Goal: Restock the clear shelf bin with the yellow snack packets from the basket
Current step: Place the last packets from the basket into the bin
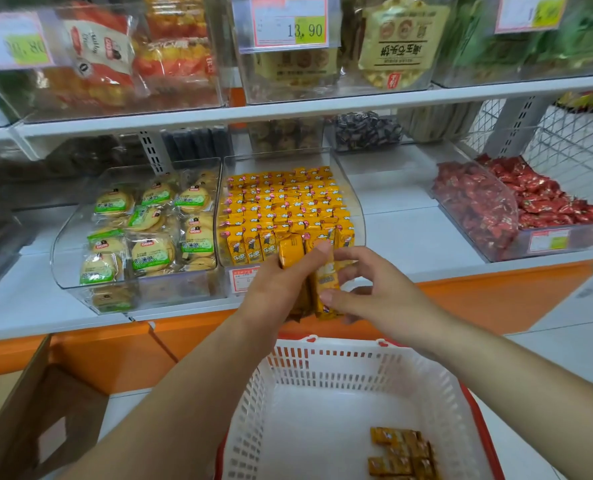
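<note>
The clear shelf bin (pixel 356 202) on the lower shelf holds many yellow snack packets (pixel 281 206) packed upright in rows. My left hand (pixel 281 289) grips a small stack of yellow packets (pixel 291 252) just in front of the bin's front wall. My right hand (pixel 367 292) pinches one of these packets (pixel 326 289) from the right side, thumb under it. Below both hands sits the white basket (pixel 437 386) with a few yellow packets (pixel 400 452) left at its near right corner.
A clear bin of green-labelled round biscuits (pixel 149 230) stands left of the yellow bin. A bin of red wrapped candies (pixel 516 206) is at the right. A brown cardboard box (pixel 35 420) is at the lower left. The shelf above carries more bins and a price tag (pixel 290 22).
</note>
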